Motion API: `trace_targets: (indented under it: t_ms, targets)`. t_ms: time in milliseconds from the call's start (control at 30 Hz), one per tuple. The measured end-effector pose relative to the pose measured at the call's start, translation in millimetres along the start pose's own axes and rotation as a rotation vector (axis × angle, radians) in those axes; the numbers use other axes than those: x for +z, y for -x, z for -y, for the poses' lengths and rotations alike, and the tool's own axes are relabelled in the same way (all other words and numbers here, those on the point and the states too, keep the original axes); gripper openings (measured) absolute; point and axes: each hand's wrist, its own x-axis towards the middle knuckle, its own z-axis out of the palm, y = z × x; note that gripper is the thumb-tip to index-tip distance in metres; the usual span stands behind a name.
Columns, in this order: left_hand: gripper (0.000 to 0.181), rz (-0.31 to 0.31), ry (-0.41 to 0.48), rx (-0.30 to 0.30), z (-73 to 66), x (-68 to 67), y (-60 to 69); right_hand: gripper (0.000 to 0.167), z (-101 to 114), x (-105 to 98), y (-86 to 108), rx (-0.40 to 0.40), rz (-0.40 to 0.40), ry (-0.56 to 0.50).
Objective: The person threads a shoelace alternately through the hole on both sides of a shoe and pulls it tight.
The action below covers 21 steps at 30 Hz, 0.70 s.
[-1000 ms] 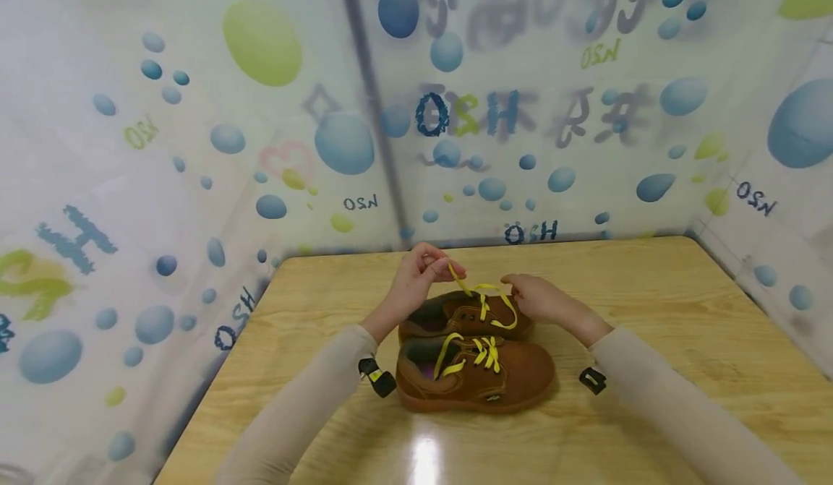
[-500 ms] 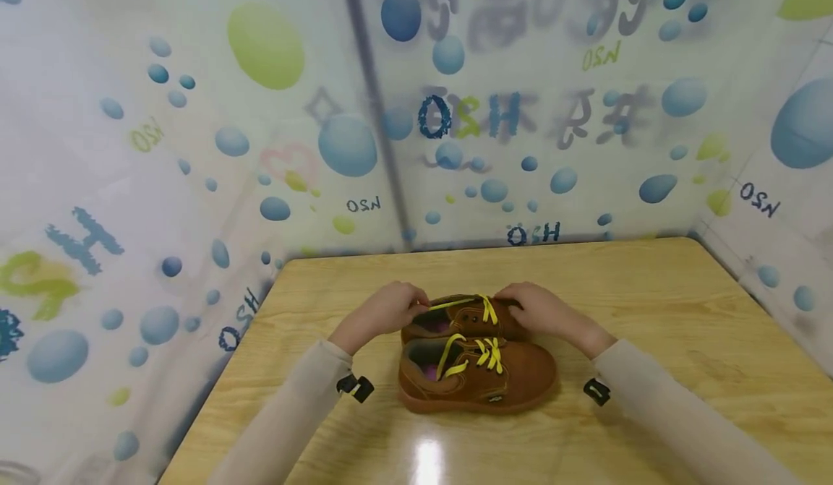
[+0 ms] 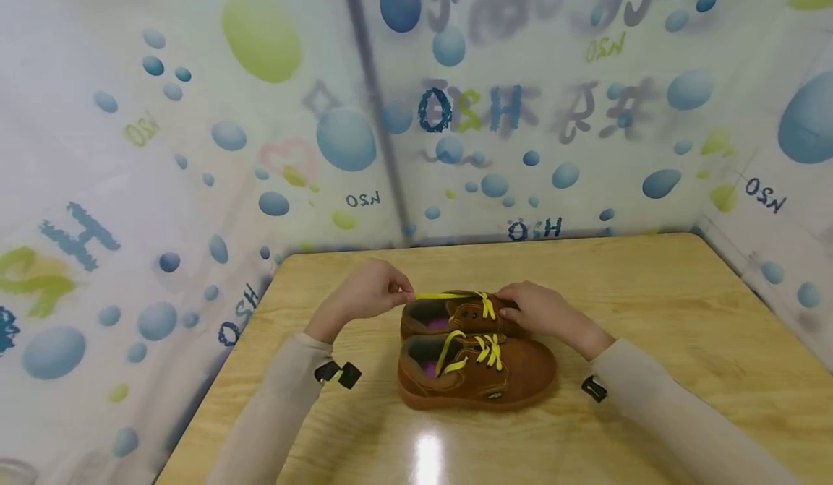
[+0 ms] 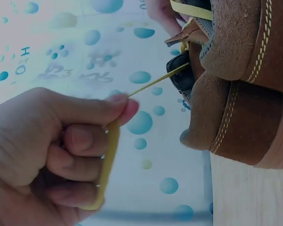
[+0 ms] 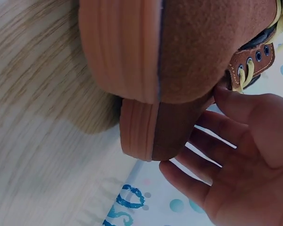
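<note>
My left hand (image 3: 367, 291) pinches a yellow shoelace (image 3: 432, 295) between thumb and forefinger. In the left wrist view the lace (image 4: 153, 84) runs taut to the shoe, and its tail passes over the curled lower fingers. The lace belongs to the farther brown shoe (image 3: 463, 319), which lies sideways with its toe to the right. My right hand (image 3: 540, 308) holds that shoe at its front, thumb near the lacing and fingers around the toe (image 5: 177, 125). A matching shoe (image 3: 520, 369) stands right in front of it, with yellow laces (image 3: 489, 353); neither hand grips it.
Both shoes stand on a light wooden table (image 3: 683, 311). A white curtain (image 3: 299, 109) printed with blue and green drops closes off the back and sides. Black wrist straps with small devices (image 3: 338, 374) sit on both sleeves.
My left hand came down and left from above the farther shoe, drawing the lace from slack to taut. My right hand shifted slightly inward and took hold of the shoe's front.
</note>
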Motion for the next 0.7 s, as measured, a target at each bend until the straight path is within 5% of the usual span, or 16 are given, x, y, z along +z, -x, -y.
trace_targets:
  t_ms: [133,233,500,600,700]
  targets:
    - [0.012,0.116,0.048,0.094,-1.8,0.6,-0.9,0.036,0,1,2.2,0.023,-0.002,0.0]
    - [0.01,0.144,0.137,0.173,-3.7,5.5,-3.2,0.036,1,1,3.0,0.03,-0.013,0.001]
    - [0.022,0.129,0.614,0.31,-14.0,13.2,-8.4,0.036,1,0,4.5,0.034,-0.027,-0.025]
    - [0.029,0.127,0.778,0.303,-20.4,19.4,-10.3,0.037,-1,1,3.6,0.032,-0.017,-0.047]
    - [0.028,0.099,0.848,0.264,-28.4,25.5,-13.5,0.039,-3,3,4.1,0.035,-0.038,-0.091]
